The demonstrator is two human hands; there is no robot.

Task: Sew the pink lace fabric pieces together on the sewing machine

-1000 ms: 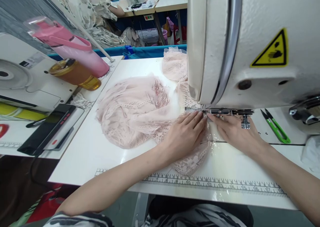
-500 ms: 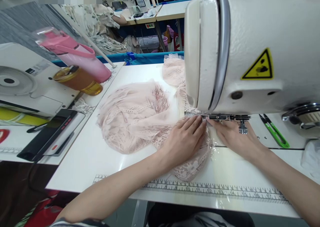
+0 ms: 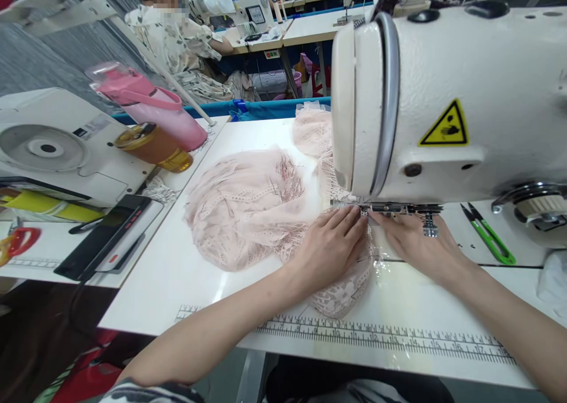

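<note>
Head view: left hand (image 3: pixel 330 243) lies unclenched on lace (image 3: pixel 342 293) behind the worktop's front edge (image 3: pixel 376 358); right hand's (image 3: pixel 414 243) grip I can't tell; looks flimsy, best held along borders.

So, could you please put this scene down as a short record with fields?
Left hand: palm down on pale pink lace fabric
Right hand: partly hidden behind the metal attachment
Machine: white sewing machine, yellow warning sign on it
Right side: green snips lying near the right hand
Left side: pink bottle and amber cup
Near edge: ruler scale along the white table
Background: another person beside another sewing machine
</note>
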